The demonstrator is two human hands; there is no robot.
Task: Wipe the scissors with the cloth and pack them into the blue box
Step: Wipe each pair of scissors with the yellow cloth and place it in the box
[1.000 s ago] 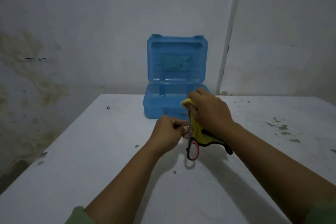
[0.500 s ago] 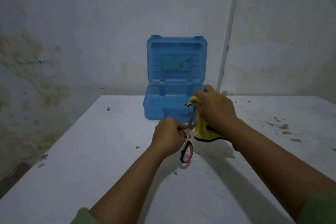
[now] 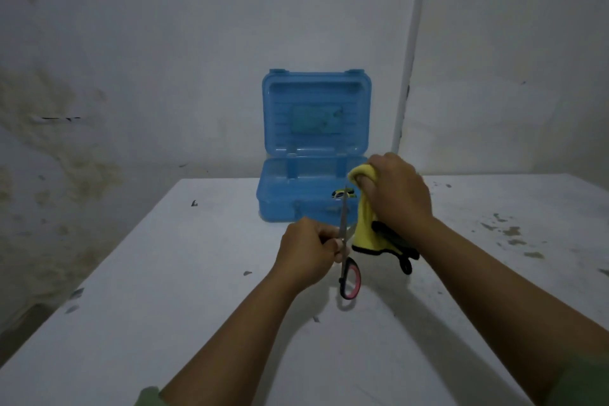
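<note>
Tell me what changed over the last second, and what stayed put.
The right hand drew the yellow cloth up and off the scissors, leaving the blade bare where it was wrapped a second ago. The left hand keeps its grip at the handles, blades pointing up. The blue box stays open at the back of the table.

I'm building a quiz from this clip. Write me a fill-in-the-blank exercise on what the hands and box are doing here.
1. The left hand holds the scissors with the blades pointing ____.
2. The right hand has a grip on the ____ cloth.
3. The lid of the box stands ____.
4. The scissors' handle loop is black and ____.

Missing words: up; yellow; open; pink
</note>
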